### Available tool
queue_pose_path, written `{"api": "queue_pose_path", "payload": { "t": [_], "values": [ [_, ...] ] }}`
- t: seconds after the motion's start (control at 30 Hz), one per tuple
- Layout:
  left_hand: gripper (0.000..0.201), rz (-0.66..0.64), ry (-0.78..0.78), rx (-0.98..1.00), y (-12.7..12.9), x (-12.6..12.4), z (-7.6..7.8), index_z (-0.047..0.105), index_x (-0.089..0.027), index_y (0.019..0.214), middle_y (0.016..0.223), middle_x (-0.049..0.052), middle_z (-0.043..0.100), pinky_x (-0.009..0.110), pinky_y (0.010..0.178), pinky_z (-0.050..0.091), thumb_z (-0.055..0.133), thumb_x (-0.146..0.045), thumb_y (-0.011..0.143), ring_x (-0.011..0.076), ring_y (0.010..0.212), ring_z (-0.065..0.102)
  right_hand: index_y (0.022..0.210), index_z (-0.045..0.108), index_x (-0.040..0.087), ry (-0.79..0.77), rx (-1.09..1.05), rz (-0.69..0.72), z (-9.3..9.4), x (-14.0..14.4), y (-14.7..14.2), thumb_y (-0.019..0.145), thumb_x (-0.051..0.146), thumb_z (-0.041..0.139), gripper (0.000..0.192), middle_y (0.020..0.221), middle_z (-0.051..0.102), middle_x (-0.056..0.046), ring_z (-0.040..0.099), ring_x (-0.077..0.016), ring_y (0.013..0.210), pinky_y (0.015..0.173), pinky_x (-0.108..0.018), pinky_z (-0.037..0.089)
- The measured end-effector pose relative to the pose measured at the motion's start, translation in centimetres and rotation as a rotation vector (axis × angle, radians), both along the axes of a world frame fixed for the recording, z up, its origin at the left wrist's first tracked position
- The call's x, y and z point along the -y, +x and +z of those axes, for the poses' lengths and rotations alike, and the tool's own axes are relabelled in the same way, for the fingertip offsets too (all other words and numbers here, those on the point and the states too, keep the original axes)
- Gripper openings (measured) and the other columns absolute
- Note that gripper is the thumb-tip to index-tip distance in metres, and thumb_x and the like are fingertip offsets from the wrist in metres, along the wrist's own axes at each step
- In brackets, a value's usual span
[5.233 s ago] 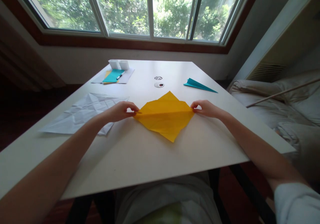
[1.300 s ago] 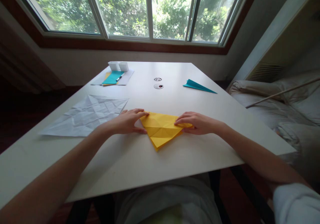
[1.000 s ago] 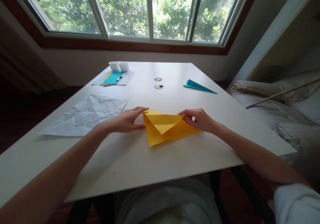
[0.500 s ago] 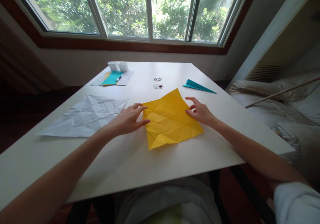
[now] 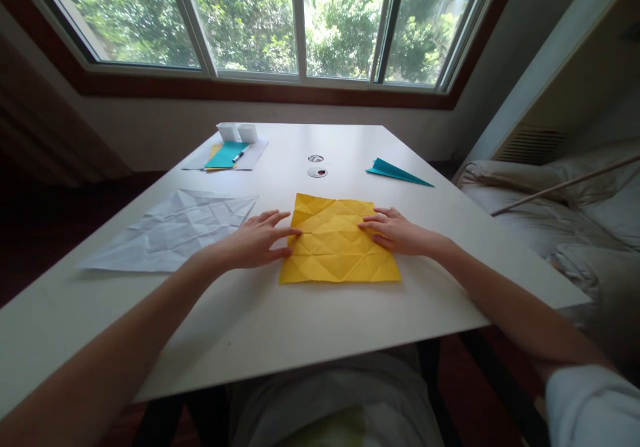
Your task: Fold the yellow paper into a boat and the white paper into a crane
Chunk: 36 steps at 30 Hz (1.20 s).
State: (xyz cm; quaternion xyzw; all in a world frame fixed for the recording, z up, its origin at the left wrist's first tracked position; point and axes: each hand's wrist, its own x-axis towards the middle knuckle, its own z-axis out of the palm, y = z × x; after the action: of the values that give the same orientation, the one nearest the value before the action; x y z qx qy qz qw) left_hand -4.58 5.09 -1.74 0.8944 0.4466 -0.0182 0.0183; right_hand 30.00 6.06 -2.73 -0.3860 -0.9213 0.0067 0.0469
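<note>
A yellow sheet of paper (image 5: 340,240), marked with crossing fold creases, lies nearly flat on the white table in front of me. My left hand (image 5: 257,239) rests at its left edge with fingers spread, the index fingertip touching the paper. On the opposite side, my right hand (image 5: 397,231) is laid over the right edge, fingers stretched out onto the sheet. Neither hand grips the paper. Left of my left hand, a creased white sheet of paper (image 5: 170,230) lies spread out, partly hidden behind my hand and forearm.
A folded teal paper plane (image 5: 400,172) lies at the right. Two round stickers (image 5: 317,172) sit mid-table. At the far left, teal paper (image 5: 227,155), a pen (image 5: 241,154) and white folded boxes (image 5: 237,132) rest on other sheets. The table's front edge (image 5: 310,370) is near my lap.
The yellow paper has turned from a slanted, partly raised position to lying square and flatter on the table. My right hand has shifted from its edge onto the sheet, fingers straighter.
</note>
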Motion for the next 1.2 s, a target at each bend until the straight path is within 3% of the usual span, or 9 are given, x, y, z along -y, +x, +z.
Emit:
{"api": "queue_pose_path", "payload": {
  "t": [0.17,0.3,0.4,0.53,0.67,0.97,1.2],
  "values": [
    [0.044,0.054,0.078,-0.009,0.0,-0.3,0.3,0.056,-0.025,0.121,0.133,0.011,0.047,0.045,0.099,0.035,0.036,-0.047,0.087,0.0294,0.122,0.043,0.116,0.061,0.024,-0.016,-0.028,0.061,1.1,1.0,-0.8,0.083,0.043,0.052,0.039,0.107,0.06,-0.012,0.052,-0.0278,0.105,0.097,-0.051,0.032],
    [0.057,0.095,0.006,-0.027,0.6,0.1,0.9,0.051,-0.024,0.125,0.129,0.012,0.051,0.043,0.096,0.038,0.037,-0.058,0.082,0.0295,0.118,0.047,0.115,0.062,0.022,-0.102,-0.055,0.171,1.7,2.3,-2.2,0.087,0.035,0.048,0.034,0.099,0.061,-0.011,0.058,-0.0214,0.089,0.082,-0.035,0.044],
    [0.064,0.113,-0.063,-0.016,0.7,0.1,0.9,0.046,-0.025,0.131,0.133,0.012,0.048,0.044,0.098,0.035,0.037,-0.064,0.08,0.0307,0.121,0.043,0.11,0.064,0.024,-0.128,-0.069,0.208,1.9,3.0,-2.8,0.089,0.032,0.044,0.03,0.095,0.063,-0.009,0.059,-0.0197,0.085,0.075,-0.031,0.046],
    [0.066,0.14,-0.095,0.004,0.7,-0.1,0.4,0.04,-0.027,0.135,0.137,0.012,0.043,0.044,0.097,0.035,0.035,-0.064,0.081,0.0316,0.122,0.041,0.113,0.062,0.023,-0.069,-0.088,0.086,1.8,2.5,-2.2,0.085,0.038,0.05,0.034,0.106,0.061,-0.01,0.058,-0.024,0.094,0.081,-0.036,0.046],
    [0.072,0.125,-0.018,0.023,0.7,-0.6,-0.3,0.033,-0.018,0.138,0.138,0.015,0.04,0.042,0.098,0.035,0.032,-0.063,0.083,0.0315,0.122,0.04,0.124,0.054,0.022,-0.123,-0.059,-0.056,1.2,0.7,-0.2,0.078,0.049,0.056,0.053,0.119,0.054,-0.013,0.053,-0.0284,0.104,0.09,-0.042,0.043],
    [0.083,0.177,-0.019,0.04,-1.6,-2.3,-0.9,0.033,-0.008,0.136,0.136,0.02,0.04,0.041,0.101,0.031,0.036,-0.067,0.078,0.0334,0.124,0.037,0.121,0.055,0.02,-0.246,-0.132,-0.142,0.9,-0.9,1.1,0.076,0.052,0.057,0.055,0.119,0.054,-0.012,0.049,-0.028,0.11,0.094,-0.041,0.041],
    [0.075,0.122,-0.134,0.054,-2.3,-2.4,-0.1,0.046,-0.013,0.127,0.132,0.017,0.043,0.04,0.101,0.031,0.042,-0.067,0.075,0.0326,0.122,0.039,0.121,0.056,0.018,-0.233,-0.138,-0.152,0.7,-1.0,1.2,0.079,0.048,0.056,0.052,0.117,0.054,-0.014,0.051,-0.0271,0.107,0.092,-0.039,0.043]
  ]
}}
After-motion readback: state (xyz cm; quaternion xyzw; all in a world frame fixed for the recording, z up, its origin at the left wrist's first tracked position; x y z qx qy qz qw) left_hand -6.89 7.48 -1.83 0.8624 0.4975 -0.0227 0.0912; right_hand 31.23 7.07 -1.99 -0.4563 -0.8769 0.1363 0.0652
